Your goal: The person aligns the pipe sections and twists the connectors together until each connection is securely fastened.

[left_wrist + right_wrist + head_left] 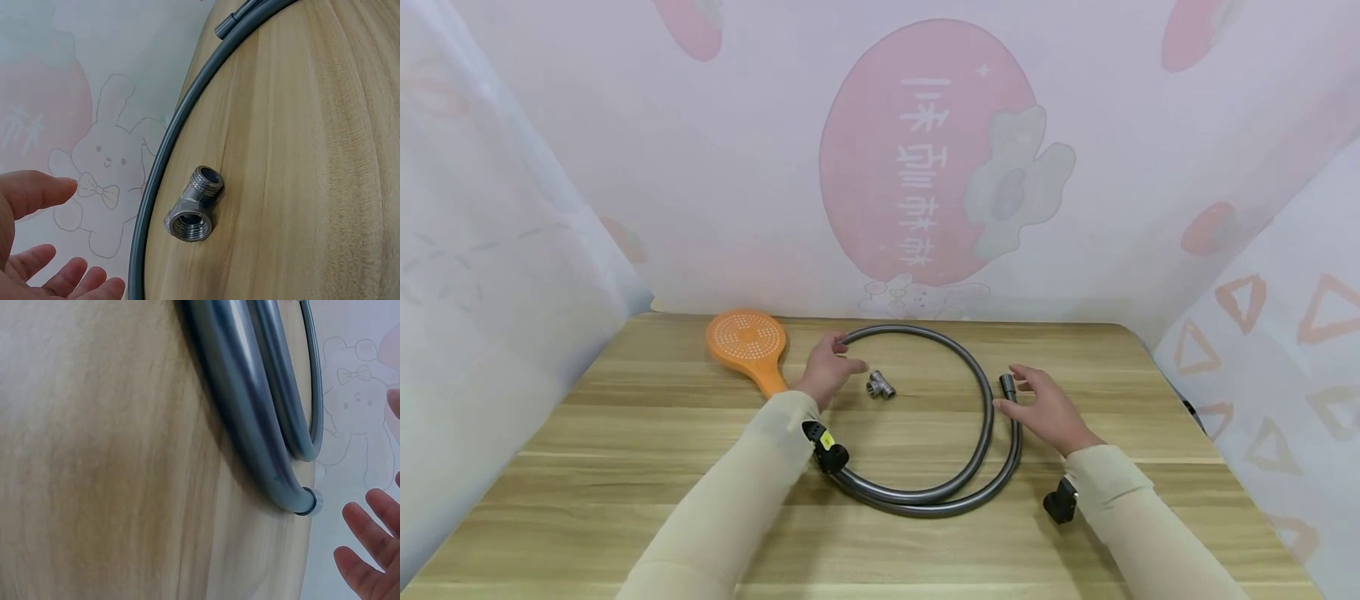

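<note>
A grey shower hose [987, 408] lies coiled in a loop on the wooden table. Inside the loop sits a small metal tee fitting [881, 386], its threaded ends showing in the left wrist view [195, 206]. My left hand [829, 368] is at the loop's far left side, thumb and fingers spread apart, with nothing between them in the left wrist view. By the hose's capped end [1008, 385] is my right hand [1051, 408], fingers parted and holding nothing. In the right wrist view its fingertips [357, 519] appear apart from the hose.
An orange shower head [747, 337] lies at the table's back left, its handle end partly hidden behind my left sleeve. Behind the wooden table [1112, 367] hangs a printed curtain [760, 167]. Similar cloth stands on both sides.
</note>
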A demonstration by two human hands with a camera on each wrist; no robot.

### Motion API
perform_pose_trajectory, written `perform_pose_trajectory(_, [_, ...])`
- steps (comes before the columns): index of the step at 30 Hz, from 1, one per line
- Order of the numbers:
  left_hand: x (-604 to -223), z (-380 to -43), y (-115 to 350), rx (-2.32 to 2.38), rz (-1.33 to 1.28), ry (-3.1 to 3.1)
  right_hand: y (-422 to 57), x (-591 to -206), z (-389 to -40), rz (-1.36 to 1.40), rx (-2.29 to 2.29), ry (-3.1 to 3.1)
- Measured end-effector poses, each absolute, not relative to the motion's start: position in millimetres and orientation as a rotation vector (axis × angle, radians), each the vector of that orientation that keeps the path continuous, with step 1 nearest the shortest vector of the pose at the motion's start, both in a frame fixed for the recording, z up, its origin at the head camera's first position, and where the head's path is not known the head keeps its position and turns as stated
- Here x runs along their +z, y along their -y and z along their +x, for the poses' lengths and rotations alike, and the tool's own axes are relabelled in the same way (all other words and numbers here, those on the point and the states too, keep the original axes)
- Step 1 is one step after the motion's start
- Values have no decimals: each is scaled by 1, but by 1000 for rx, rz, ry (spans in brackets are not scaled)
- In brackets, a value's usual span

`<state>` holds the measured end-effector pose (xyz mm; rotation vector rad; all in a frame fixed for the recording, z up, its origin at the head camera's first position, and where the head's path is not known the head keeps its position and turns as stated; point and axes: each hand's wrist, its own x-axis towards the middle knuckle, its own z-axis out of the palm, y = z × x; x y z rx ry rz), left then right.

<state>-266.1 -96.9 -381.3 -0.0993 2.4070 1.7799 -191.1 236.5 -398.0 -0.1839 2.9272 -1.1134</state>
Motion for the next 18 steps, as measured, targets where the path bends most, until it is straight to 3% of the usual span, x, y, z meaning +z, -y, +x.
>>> perform_pose_trajectory(18, [-386,-272,87,1656,-137,-2401,-237,-399,-195,-143,-1117,-2915])
